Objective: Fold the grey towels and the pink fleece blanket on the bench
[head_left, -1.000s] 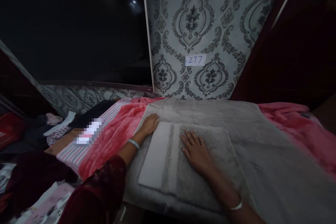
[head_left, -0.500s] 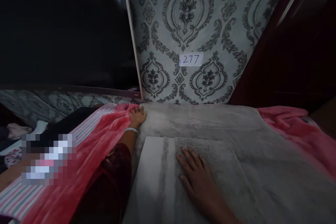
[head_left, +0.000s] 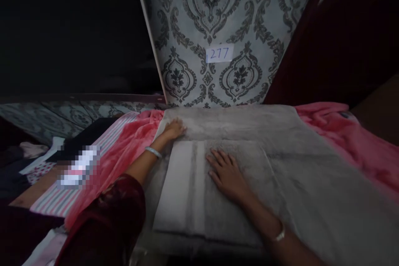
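Observation:
A wide grey plush cloth [head_left: 311, 191] is spread flat over the surface before me. On it lies a folded panel of lighter grey fabric [head_left: 179, 187] with pale and darker stripes near its left side. My right hand [head_left: 227, 174] rests palm down on this panel, fingers spread. Farther off, my left hand [head_left: 174, 129] lies flat on the grey cloth near its far left corner, fingers extended. Neither hand grasps anything. Under the grey cloth, a pink plush blanket [head_left: 124, 149] shows on the left and again on the right.
A large dark screen [head_left: 77, 33] stands at the left. Patterned wallpaper [head_left: 212, 12] behind carries a paper label [head_left: 220, 53] reading 277. Dark red furniture [head_left: 330, 41] leans into view at right. Several clothes [head_left: 40, 170] lie at far left, beside a pixelated patch.
My left hand has shifted right, from the pink blanket's edge onto the grey cloth. My right hand stays on the folded panel. The view has tilted down, showing the panel's near edge.

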The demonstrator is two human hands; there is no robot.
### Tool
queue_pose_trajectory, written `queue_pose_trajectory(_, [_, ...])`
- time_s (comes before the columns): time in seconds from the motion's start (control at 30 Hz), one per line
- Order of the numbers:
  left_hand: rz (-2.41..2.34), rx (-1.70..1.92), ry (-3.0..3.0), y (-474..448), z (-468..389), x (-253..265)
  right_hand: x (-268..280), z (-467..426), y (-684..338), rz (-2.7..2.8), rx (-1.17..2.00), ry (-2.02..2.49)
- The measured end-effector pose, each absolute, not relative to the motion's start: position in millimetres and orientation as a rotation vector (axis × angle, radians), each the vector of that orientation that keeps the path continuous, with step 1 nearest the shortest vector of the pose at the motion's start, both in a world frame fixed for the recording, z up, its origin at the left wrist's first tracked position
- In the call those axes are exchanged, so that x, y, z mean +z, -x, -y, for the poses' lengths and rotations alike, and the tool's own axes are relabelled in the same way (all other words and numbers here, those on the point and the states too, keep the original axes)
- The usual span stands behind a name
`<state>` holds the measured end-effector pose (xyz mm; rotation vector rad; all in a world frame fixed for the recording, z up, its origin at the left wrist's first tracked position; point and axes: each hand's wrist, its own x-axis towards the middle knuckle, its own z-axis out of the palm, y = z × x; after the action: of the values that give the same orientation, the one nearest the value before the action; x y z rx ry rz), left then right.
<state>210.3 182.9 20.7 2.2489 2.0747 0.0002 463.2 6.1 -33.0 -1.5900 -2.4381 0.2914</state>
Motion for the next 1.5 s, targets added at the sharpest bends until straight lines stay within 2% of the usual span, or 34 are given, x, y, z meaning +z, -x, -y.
queue_pose_trajectory(0.17, [-1.618, 0.114, -2.498, -263.8, -84.9, -9.6, -32.4, -3.5, -465.1, 2.431, 0.216, 1.559])
queue_pose_trajectory(0.3, [-1.736, 0.249, -2.590, -282.0, -38.0, -26.2, -28.5, -4.6, -464.4, 2.430, 0.199, 1.563])
queue_pose_trajectory(0.43, [-1.777, 0.232, -2.612, -285.8, -32.8, -23.5, -2.8, -21.4, -464.7, 2.372, 0.240, 1.623])
queue_pose_trajectory(0.57, [-1.794, 0.230, -2.628, -286.8, -35.6, -19.2, 12.4, -41.8, -471.1, 2.250, 0.064, 1.680])
queue_pose_trajectory(0.8, [-1.973, 0.234, -2.538, -284.9, -36.8, -22.4, -21.7, -47.4, -486.2, 2.289, 0.025, 1.734])
queue_pose_trajectory(1.0, [-2.255, 0.249, -2.229, -273.8, -40.9, -19.3, -20.3, -46.0, -524.5, 2.143, 0.029, 1.966])
queue_pose_trajectory(1.5, [-2.088, 0.041, -2.190, -222.4, 2.6, -16.2, -28.8, 19.8, -588.7, 1.928, 0.193, 2.204])
